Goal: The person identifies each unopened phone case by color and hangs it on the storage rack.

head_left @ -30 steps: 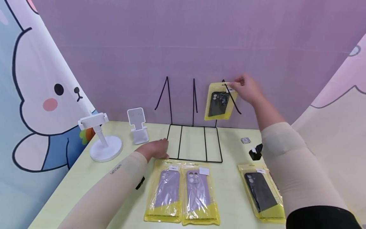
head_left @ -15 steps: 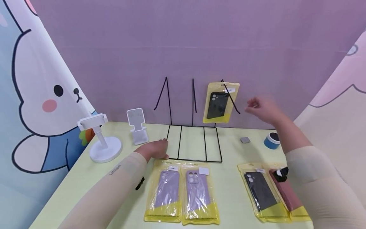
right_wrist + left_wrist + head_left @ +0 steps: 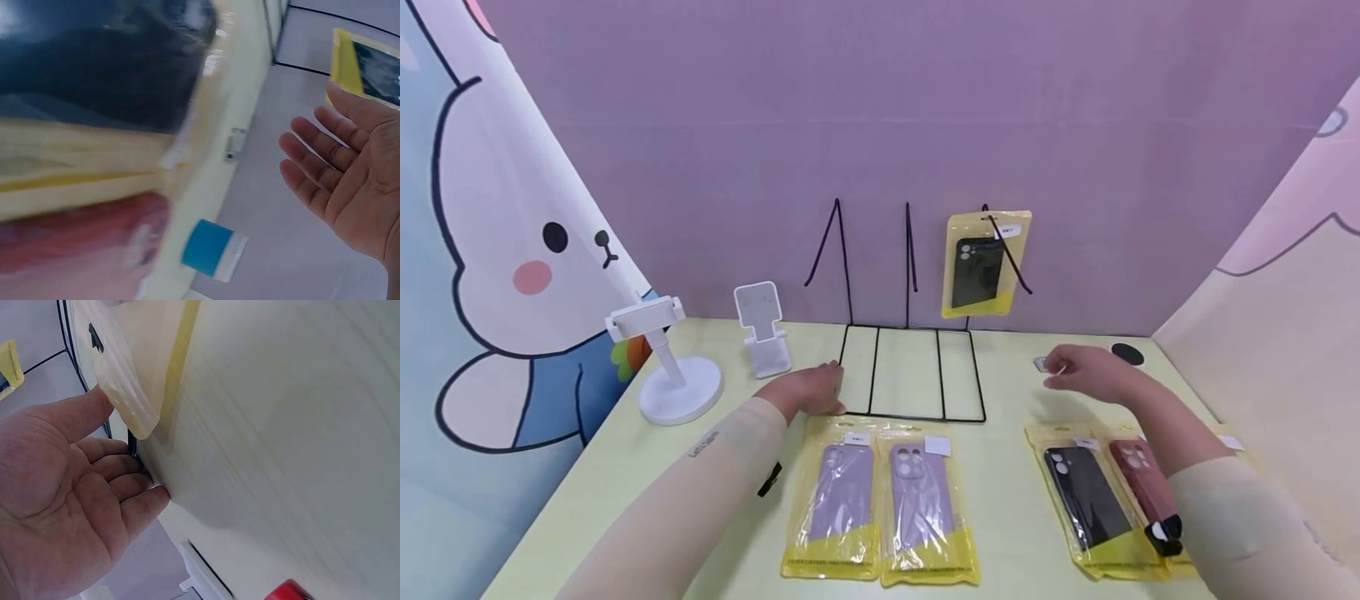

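The left hand lies with relaxed fingers on the tabletop, fingertips touching the front-left corner of the black wire rack; it grips nothing. The right hand hovers with fingers spread and empty, just beyond the black packaged case and the red packaged case, which lie side by side nearest it; a small grey square sits at its fingertips. 1 packaged case hangs on the rack's peg beyond that hand; 2 purple packaged cases lie near the left hand. These sleeves look light, floppy and slippery; best pinched at the top hang-hole edge.
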{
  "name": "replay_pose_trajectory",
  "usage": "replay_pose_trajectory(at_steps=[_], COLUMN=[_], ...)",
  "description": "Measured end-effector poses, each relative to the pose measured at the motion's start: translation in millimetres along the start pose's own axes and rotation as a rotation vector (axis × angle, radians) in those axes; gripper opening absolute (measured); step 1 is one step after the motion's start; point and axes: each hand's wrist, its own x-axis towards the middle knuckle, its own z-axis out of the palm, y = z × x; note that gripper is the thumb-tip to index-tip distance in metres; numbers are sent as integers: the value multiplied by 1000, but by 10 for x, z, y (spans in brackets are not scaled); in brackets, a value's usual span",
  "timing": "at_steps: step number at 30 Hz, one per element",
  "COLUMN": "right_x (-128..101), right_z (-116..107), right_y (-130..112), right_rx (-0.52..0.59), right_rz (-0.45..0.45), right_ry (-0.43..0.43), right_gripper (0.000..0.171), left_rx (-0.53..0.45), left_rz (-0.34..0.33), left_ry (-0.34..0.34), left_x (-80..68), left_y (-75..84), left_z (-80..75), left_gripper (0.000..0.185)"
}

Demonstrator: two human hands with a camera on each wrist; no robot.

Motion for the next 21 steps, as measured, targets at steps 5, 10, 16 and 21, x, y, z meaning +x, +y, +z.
replay_pose_trajectory(at_steps=[5,10,16,21], right_x=[-107,-181,-134,-113], right_z=[190,349,465,520], right_y=[98,138,143,159], right_rx=[-7,-61,-174,-168], right_rz=[15,148,165,175], right_ry=[-129,-251,-241,-243], right_gripper=[45,60,49,22], left_rx=[20,30,37,25], left_rz=[7,9,5,4], left_ry=[-1,-7,-5,-7], left_x=[23,26,21,19], left_y=[3,5,-6,-12], left_z=[1,2,8,13], left_gripper=[79,78,78,79])
